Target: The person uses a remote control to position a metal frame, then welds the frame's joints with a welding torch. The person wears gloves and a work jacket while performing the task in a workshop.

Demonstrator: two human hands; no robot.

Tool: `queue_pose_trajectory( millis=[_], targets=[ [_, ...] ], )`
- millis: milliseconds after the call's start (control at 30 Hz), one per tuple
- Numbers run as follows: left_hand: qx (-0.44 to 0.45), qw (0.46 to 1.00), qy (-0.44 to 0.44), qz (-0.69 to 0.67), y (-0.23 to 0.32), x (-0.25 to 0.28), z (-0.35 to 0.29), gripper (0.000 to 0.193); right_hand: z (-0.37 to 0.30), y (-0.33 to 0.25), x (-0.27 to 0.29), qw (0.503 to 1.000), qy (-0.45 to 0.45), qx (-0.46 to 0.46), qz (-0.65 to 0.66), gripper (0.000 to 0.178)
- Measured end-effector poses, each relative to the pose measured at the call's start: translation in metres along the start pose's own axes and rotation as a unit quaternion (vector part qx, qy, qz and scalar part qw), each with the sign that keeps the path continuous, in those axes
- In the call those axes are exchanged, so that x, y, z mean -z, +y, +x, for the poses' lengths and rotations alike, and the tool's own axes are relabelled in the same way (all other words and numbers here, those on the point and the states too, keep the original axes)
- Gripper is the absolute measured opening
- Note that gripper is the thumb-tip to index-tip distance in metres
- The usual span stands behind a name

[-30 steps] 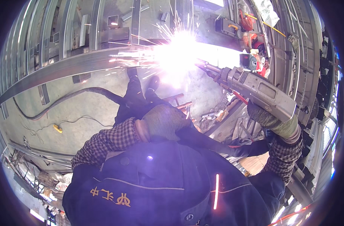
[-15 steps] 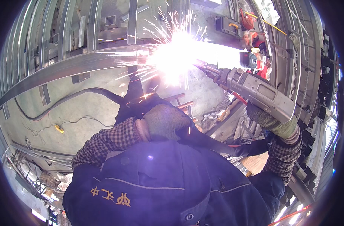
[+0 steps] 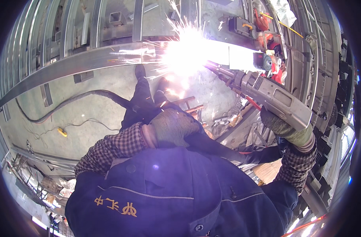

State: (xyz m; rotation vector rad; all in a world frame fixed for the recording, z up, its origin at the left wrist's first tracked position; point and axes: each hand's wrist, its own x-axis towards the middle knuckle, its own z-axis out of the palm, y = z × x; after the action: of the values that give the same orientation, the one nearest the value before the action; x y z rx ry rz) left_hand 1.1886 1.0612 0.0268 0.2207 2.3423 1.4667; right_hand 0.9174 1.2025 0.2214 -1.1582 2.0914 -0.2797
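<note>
My right hand [image 3: 286, 128], in a grey-green knit glove, is closed around the back of a grey metal welding gun [image 3: 275, 94]. The gun's nozzle points up and left into a blinding white flash with sparks, which hides the tip and the spot it meets. That spot lies along a shiny metal beam [image 3: 97, 59] of a barred frame. In front of my waist, my gloved left hand [image 3: 174, 128] is closed over a thick dark hose [image 3: 224, 149], which runs right toward the gun. Its fingertips are partly hidden.
Bars of the metal frame [image 3: 65, 31] fill the upper left. A black toolbox [image 3: 240, 27] and red tools stand at the upper right. Reddish bars [image 3: 194, 108] and scraps lie on the floor below the gun. A yellow piece [image 3: 62, 132] lies by a thin cord.
The flash has shrunk a little and its sparks spread less, so my legs and shoe show more clearly. The gun sits slightly lower and farther right in view. Both hands keep their hold.
</note>
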Motion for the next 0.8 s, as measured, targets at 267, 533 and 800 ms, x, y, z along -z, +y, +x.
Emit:
queue_pose_trajectory(
  millis=[267,533,800],
  targets=[
    [0.001,1.000,0.011,0.011,0.002,-0.004,0.000,0.055,0.002,0.017,0.000,0.977,0.001,0.172,-0.127,0.036],
    [0.000,0.999,0.023,0.028,-0.003,-0.018,0.002,0.056,-0.012,0.033,-0.005,0.999,-0.003,0.049,0.012,0.036],
    [0.004,1.000,0.011,0.003,-0.010,-0.025,0.001,0.053,-0.012,0.041,-0.011,0.991,-0.044,0.118,-0.051,0.038]
  ],
)
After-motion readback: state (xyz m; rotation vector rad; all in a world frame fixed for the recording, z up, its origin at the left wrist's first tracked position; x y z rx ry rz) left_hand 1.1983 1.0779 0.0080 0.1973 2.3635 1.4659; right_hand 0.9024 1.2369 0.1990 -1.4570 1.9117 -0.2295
